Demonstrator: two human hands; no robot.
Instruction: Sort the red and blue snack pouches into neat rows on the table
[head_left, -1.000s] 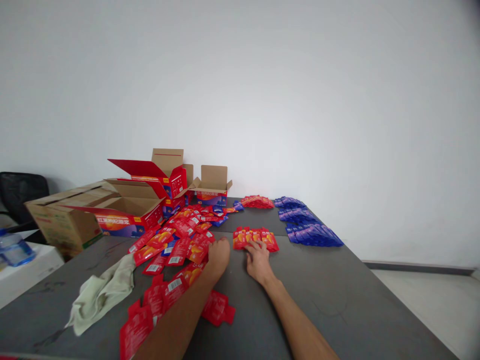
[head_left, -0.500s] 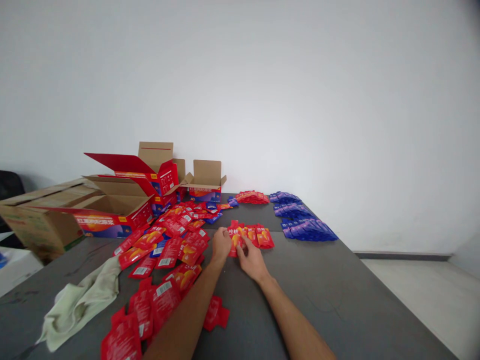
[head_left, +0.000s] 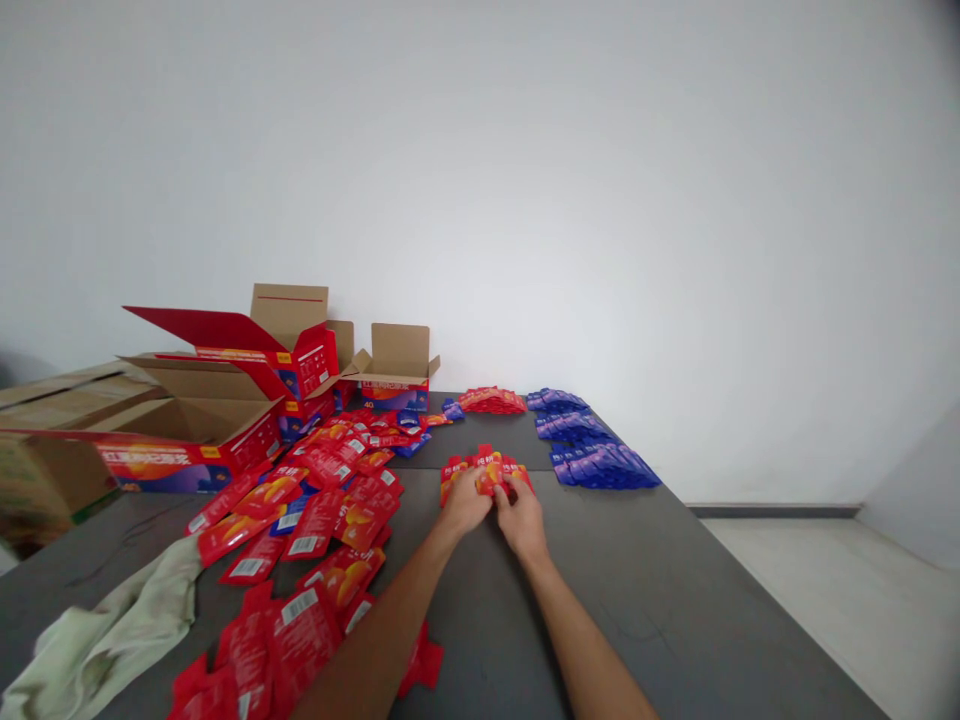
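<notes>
At the near edge, the dark table (head_left: 495, 640) carries a pale cloth (head_left: 112, 635) on the left, and beside it a loose heap of red packets (head_left: 307, 620) that runs away toward the boxes. The left forearm crosses over its near end. A few blue packets (head_left: 289, 516) are mixed in.

Past that, to the right of the heap, both hands meet at one red packet (head_left: 489, 466), face up with its spout end pointing away. The left hand (head_left: 465, 503) has its fingers closed on the packet's left side; the right hand (head_left: 522, 518) pinches its lower right corner between thumb and fingers. The packet is over a short row of red packets (head_left: 452, 472); with the hands in the way, I can't tell whether it touches them.

Farther left is an open red box (head_left: 172, 462) beside a brown carton (head_left: 45, 480), then stacked red boxes (head_left: 313, 362) and a smaller open box (head_left: 395, 394). Three blue piles (head_left: 604, 466) line the right side, and a red pile (head_left: 491, 401) lies near the white wall (head_left: 600, 200).
</notes>
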